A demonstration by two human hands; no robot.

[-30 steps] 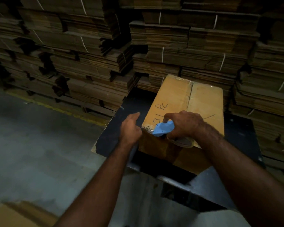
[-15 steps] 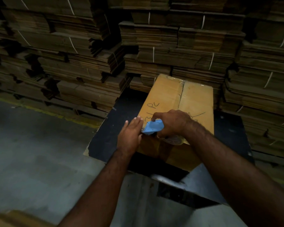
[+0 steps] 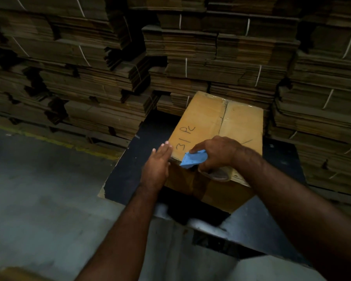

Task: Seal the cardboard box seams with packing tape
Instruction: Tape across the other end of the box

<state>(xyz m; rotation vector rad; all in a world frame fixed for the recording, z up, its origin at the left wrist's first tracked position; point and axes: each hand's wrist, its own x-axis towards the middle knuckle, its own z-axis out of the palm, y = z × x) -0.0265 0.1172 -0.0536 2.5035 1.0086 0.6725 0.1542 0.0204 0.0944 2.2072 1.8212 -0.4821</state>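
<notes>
cardboard box (image 3: 215, 118) near edge, right hand (image 3: 217, 153) gripping tape dispenser (image 3: 193, 161), left hand (image 3: 157, 165) flat at corner

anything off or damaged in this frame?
The near-left corner of the dark board under the cardboard box is chipped and ragged, with pale core showing. The box itself looks square. Left hand lies flat against its side; right hand grips the blue tape dispenser.
</notes>
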